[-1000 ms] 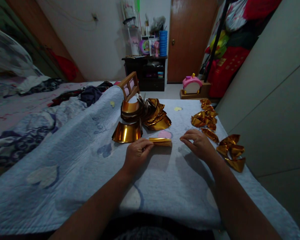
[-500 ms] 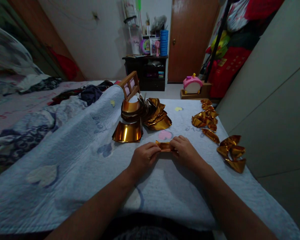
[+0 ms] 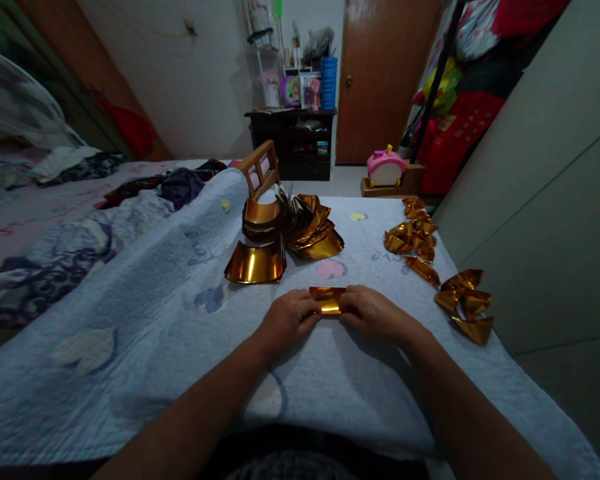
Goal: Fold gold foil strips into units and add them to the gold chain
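Note:
Between my two hands is a small sheet of shiny gold foil paper [image 3: 329,301], low over the light blue quilt [image 3: 325,373]. My left hand [image 3: 290,320] pinches its left end, thumb toward me. At the right end, my right hand [image 3: 370,309] grips it the same way, fingers closed. The sheet's gold face is turned up and looks bent along its length. Beyond my hands lie fanned stacks of gold foil sheets [image 3: 256,263]. Several folded gold foil pieces [image 3: 473,303] rest off to the right of my right hand.
More folded gold pieces [image 3: 411,237] lie along the quilt's right side. A small wooden rail [image 3: 261,167] stands behind the stacks. Past the far edge are a pink toy [image 3: 386,168] and a dark cabinet [image 3: 293,143]. Crumpled clothes [image 3: 180,190] lie at left.
The foil paper, narrow and curled up between my fingers before, now shows a wider, flatter gold face. My hands have shifted slightly toward me, still holding both ends.

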`<state>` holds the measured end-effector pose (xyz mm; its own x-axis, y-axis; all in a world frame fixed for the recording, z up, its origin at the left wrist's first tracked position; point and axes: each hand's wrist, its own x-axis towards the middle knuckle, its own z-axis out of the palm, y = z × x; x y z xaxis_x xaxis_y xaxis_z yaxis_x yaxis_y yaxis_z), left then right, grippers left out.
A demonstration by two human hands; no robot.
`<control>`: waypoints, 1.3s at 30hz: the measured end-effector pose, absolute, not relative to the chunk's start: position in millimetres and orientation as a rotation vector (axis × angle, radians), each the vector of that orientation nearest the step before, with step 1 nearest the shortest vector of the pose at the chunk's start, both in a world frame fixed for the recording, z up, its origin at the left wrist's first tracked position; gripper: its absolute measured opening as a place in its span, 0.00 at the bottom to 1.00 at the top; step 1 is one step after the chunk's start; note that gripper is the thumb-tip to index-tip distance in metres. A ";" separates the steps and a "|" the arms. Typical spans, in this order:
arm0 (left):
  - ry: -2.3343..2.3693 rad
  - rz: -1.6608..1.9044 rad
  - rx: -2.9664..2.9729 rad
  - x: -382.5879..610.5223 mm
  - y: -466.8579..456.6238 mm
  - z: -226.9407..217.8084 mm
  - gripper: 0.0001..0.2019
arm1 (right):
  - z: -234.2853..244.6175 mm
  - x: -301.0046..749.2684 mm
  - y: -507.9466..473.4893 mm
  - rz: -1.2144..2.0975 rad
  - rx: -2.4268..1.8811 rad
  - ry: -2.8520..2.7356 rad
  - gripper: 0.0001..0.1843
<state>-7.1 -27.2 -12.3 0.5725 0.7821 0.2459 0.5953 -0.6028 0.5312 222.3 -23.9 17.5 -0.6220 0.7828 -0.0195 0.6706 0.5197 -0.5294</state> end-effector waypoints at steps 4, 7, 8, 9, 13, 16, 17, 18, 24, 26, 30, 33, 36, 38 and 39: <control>1.166 0.628 2.264 -6.6 -25.8 -7.5 0.05 | 17.3 222.8 -20.4 0.829 -1.266 -2.495 0.09; 1.202 0.616 2.238 -5.5 -24.8 -6.9 0.07 | 18.8 222.5 -19.9 0.879 -1.287 -2.455 0.11; 1.209 0.614 2.235 -5.1 -24.5 -7.2 0.07 | 19.0 222.6 -19.8 0.886 -1.308 -2.447 0.11; 1.216 0.615 2.231 -4.8 -24.3 -7.7 0.07 | 18.9 222.7 -19.8 0.886 -1.339 -2.442 0.12; 1.258 0.628 2.205 -2.8 -24.3 -8.9 0.05 | 15.2 223.8 -19.1 0.832 -1.433 -2.434 0.13; 1.299 0.616 2.212 -0.7 -25.1 -8.3 0.05 | 12.0 223.7 -18.4 0.791 -1.466 -2.435 0.13; 1.315 0.609 2.218 -0.1 -25.4 -8.1 0.05 | 11.5 223.5 -18.3 0.782 -1.483 -2.434 0.13; 1.334 0.603 2.224 0.4 -25.6 -7.9 0.05 | 11.2 223.2 -18.3 0.777 -1.500 -2.432 0.13; 1.372 0.581 2.205 -0.5 -25.1 -6.5 0.05 | 12.5 224.5 -19.7 0.777 -1.631 -2.339 0.07; 1.353 0.589 2.180 -0.8 -24.6 -5.0 0.05 | 13.4 224.9 -20.0 0.798 -1.627 -2.346 0.06; 1.352 0.583 2.144 -0.2 -23.5 -1.8 0.05 | 16.7 223.4 -20.4 0.809 -1.617 -2.359 0.09; 1.368 0.551 2.161 0.4 -23.0 -0.9 0.06 | 18.6 221.8 -20.3 0.767 -1.640 -2.388 0.09; 1.370 0.517 2.199 0.9 -23.0 -0.7 0.07 | 18.7 221.4 -19.7 0.737 -1.651 -2.407 0.09; 1.382 0.489 2.225 1.6 -23.3 -0.6 0.08 | 18.1 221.8 -19.4 0.744 -1.664 -2.401 0.09; 1.393 0.474 2.234 2.0 -23.5 -0.5 0.08 | 17.8 222.0 -19.3 0.753 -1.675 -2.393 0.09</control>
